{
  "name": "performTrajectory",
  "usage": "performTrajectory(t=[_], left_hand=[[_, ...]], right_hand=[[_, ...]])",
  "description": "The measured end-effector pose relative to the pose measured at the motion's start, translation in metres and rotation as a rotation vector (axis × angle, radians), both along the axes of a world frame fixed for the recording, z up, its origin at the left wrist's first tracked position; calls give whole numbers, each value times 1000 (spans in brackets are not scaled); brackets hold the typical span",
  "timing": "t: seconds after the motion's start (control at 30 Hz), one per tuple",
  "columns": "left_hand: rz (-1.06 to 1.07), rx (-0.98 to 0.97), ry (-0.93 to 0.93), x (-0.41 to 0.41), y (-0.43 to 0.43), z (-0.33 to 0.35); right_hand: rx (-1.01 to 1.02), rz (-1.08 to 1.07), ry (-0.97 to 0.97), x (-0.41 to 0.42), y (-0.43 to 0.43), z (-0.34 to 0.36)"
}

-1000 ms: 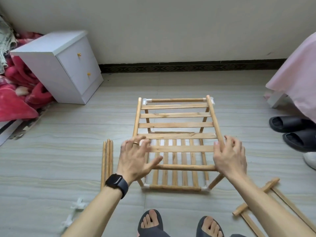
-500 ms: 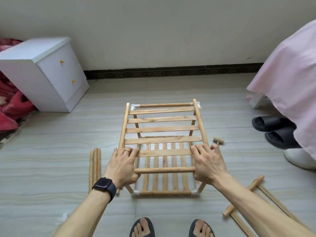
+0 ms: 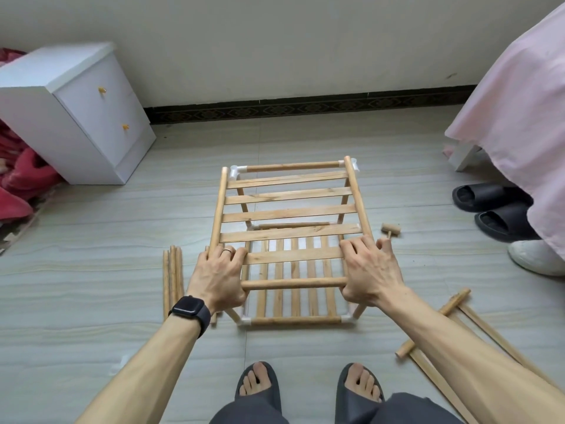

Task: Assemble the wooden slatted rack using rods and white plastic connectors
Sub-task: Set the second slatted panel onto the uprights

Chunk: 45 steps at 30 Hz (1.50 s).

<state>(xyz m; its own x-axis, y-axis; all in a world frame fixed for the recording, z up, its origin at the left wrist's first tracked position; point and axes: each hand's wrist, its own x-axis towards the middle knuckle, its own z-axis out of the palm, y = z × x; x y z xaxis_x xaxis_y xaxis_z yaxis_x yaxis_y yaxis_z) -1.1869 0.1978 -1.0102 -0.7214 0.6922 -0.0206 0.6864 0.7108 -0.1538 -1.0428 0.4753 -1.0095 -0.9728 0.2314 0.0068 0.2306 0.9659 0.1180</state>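
White cabinet [image 3: 76, 117] sits well left of the left hand [image 3: 220, 276]; spare rods [image 3: 172, 280] lie on the tiled floor [image 3: 91, 270] just outside it. Left hand and right hand [image 3: 368, 273] each grip a near top corner of the rack [image 3: 290, 214] standing between them, likely seating the shelf into its white connectors [image 3: 235, 172]. Small mallet [image 3: 390, 230] just past the right hand; pink bedcover [image 3: 519, 102] far right.

The rack [image 3: 290, 214] was pale honey wood with darker grain streaks, and its corner connectors [image 3: 234, 171] were white. The floor [image 3: 91, 270] was light grey-beige, banded with wavy tan veins. At the far left, the cabinet [image 3: 76, 117] was white with amber knobs [image 3: 102, 89], and the blanket [image 3: 18, 185] was red and pink. The skirting [image 3: 305, 110] was black with a brownish diamond pattern. At the right, the cloth [image 3: 519, 117] was pale pink and the slippers [image 3: 489, 197] black. The watch [image 3: 191, 310] was black.
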Motion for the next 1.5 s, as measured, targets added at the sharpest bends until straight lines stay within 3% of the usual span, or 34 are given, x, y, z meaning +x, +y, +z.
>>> performTrajectory(t=[0.5, 0.67, 0.77, 0.87, 0.93, 1.0, 1.13, 1.2, 1.33, 1.43, 1.5], left_hand=[[36, -59, -26, -3, 4, -1], [193, -25, 5, -35, 14, 12], [534, 358, -73, -35, 23, 26], [828, 910, -534, -8, 35, 25], [817, 991, -766, 21, 40, 15], [765, 1011, -853, 36, 42, 6], [757, 1016, -841, 19, 39, 1], [754, 1008, -880, 3, 36, 6], [700, 936, -893, -41, 31, 18], [581, 779, -624, -74, 32, 24], [568, 724, -514, -84, 37, 26]], right_hand=[[59, 8, 86, -1, -1, -3], [-83, -219, -15, -18, -46, 4], [-230, -313, -97, -32, -83, 9], [-436, -175, -151, -33, -100, 28], [-645, -100, -132, -25, -97, 43], [-721, -83, 18, -15, -84, 53], [-554, -237, 322, -14, -24, 55], [-433, -431, 283, -19, 14, 47], [-427, -657, 133, -18, 67, 27], [-547, -617, 42, -18, 77, 19], [-659, -584, 82, -16, 71, 15]])
